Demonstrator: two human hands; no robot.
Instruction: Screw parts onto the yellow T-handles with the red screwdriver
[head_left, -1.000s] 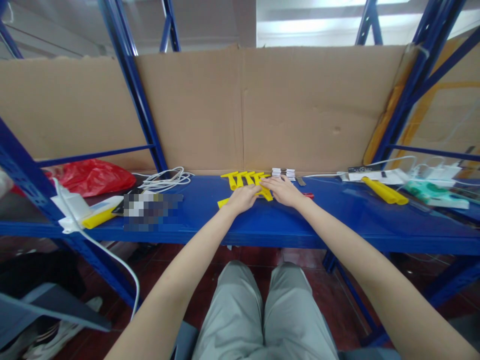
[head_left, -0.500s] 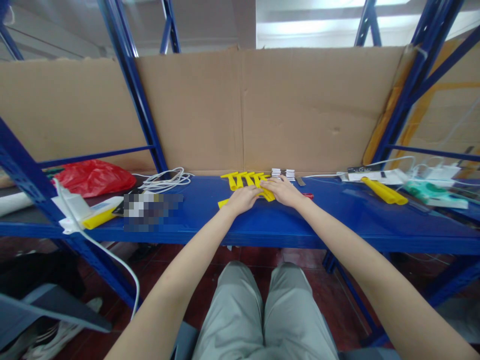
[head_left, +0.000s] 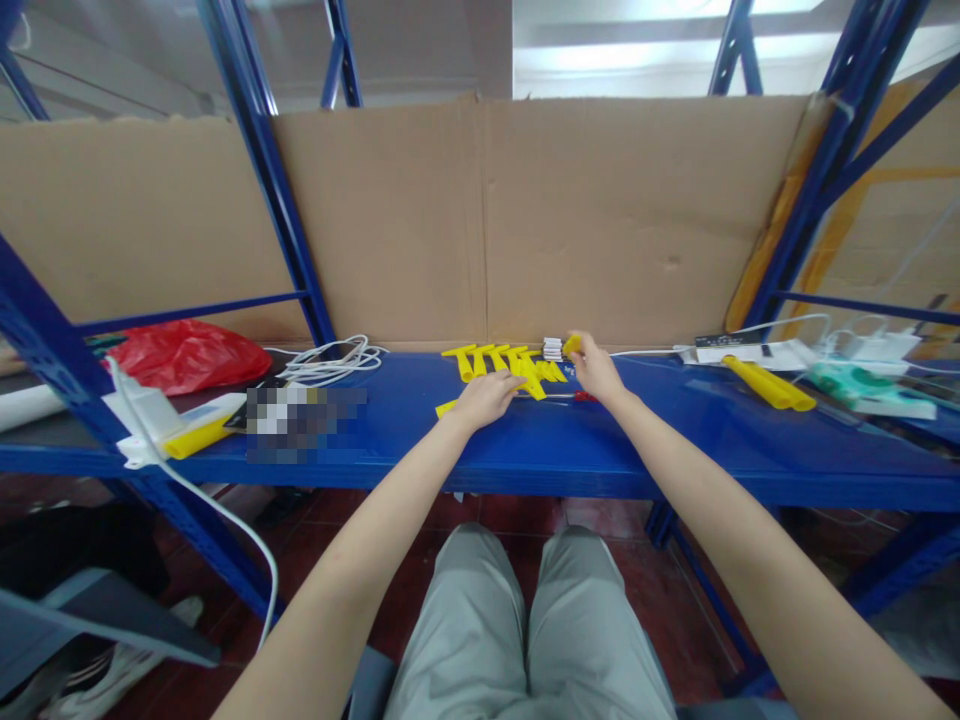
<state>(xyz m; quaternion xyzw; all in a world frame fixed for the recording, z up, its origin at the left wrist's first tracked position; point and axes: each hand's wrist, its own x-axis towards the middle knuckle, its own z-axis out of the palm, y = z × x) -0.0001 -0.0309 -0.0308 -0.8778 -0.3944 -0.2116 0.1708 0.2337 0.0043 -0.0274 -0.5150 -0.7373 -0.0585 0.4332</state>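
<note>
My left hand (head_left: 488, 400) is low over the blue shelf, fingers curled together, with the fingertips at a yellow plastic piece (head_left: 533, 381). Another yellow end (head_left: 445, 408) shows beside its wrist side, partly hidden by the hand. Farther right, my right hand (head_left: 597, 369) pinches a small yellow piece (head_left: 573, 344) beside a stack of white small parts (head_left: 552, 349). Behind my left hand, several yellow T-shaped pieces (head_left: 480, 362) lie in a row. Small yellow pieces (head_left: 554, 371) lie between the hands. A red-handled tool with a thin shaft (head_left: 584, 397) lies below my right hand.
Cardboard (head_left: 585, 220) stands behind the blue shelf (head_left: 525, 455). On the left are a coiled white cable (head_left: 341, 362), a red plastic bag (head_left: 191, 355) and a power strip (head_left: 150, 415). Two yellow tubes (head_left: 769, 385) lie to the right, near a green-and-white object (head_left: 870, 388).
My right hand has moved away from my left hand, right and slightly back, and now shows a small yellow piece in its fingers. Small yellow pieces are uncovered. My left hand stays put.
</note>
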